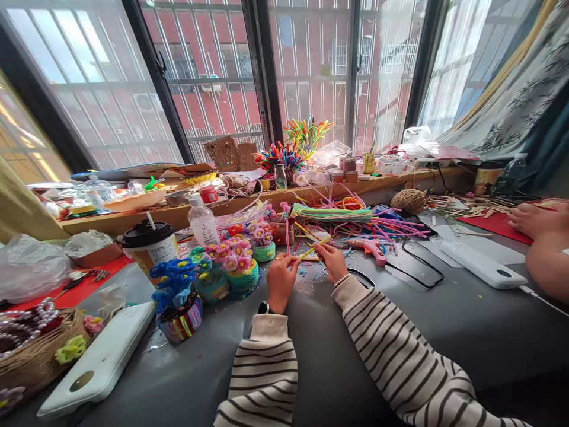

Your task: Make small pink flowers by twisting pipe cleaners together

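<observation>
My left hand is closed in a pinch over the table's middle, with a watch at its wrist. Between it and my right hand runs a yellow pipe cleaner, which both hands grip. A pink pipe cleaner stands upright just above my left fingers; whether they hold it too, I cannot tell. My right hand is pinched shut, a beaded bracelet around its wrist. To the left of my left hand stand small pots of pink flowers and blue flowers. A pink glue gun lies right of my right hand.
Bundled pipe cleaners lie behind my hands, near a twine ball. A lidded cup and bottle stand left. White devices lie on both sides. Another person's hand rests at right.
</observation>
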Demonstrator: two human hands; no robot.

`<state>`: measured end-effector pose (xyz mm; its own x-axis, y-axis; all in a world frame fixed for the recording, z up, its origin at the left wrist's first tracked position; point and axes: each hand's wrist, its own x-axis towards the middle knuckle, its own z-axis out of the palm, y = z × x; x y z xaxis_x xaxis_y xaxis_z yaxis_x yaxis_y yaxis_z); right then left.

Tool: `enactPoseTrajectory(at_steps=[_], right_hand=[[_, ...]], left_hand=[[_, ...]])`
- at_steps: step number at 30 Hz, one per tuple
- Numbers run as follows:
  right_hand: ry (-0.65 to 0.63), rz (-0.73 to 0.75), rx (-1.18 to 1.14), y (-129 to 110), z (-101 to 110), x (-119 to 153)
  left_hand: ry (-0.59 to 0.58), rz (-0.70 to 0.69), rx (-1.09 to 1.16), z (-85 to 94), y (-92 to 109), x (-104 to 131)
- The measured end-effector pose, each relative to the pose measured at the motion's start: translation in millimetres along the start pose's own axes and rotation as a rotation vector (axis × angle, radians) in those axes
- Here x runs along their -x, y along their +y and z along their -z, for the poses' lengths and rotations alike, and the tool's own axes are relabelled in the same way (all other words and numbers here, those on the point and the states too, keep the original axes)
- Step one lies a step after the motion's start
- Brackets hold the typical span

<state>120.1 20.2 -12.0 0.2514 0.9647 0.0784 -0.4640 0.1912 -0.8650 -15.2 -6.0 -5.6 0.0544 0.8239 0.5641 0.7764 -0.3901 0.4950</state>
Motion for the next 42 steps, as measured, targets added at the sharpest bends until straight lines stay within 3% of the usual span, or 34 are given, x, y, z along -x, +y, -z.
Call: enactPoseTrajectory(at_steps=[14,19,22,27,30,32,35,42], right_hand=[[0.178,0.037,-0.018,-5,10,-10],[0.22,0.092,-0.023,-7,17,-16],[0.146,0.198,0.202,-7,16,-12],[-0.147,0.589,0.83,-3,8,3],[-0.367,0.659,1.036,3,6,7],[-0.448,0.675,1.104,7,6,6],[-0.468,0.683,1.137,10,7,3],[-0.355,0.632,1.118,6,8,4]], left_hand=[[0.032,-0.008,-0.025,-0.9,-3,0],[0.107,0.007,-0.056,0.4,-6,0],[0.191,0.049,-0.068,1.9,-7,0],[0.325,0.07,-0.07,3.4,-7,-1],[0.333,0.076,-0.065,3.9,-7,0],[0.334,0.073,-0.06,4.0,-7,0],[0.333,0.072,-0.059,3.9,-7,0],[0.345,0.069,-0.064,3.4,-7,0]])
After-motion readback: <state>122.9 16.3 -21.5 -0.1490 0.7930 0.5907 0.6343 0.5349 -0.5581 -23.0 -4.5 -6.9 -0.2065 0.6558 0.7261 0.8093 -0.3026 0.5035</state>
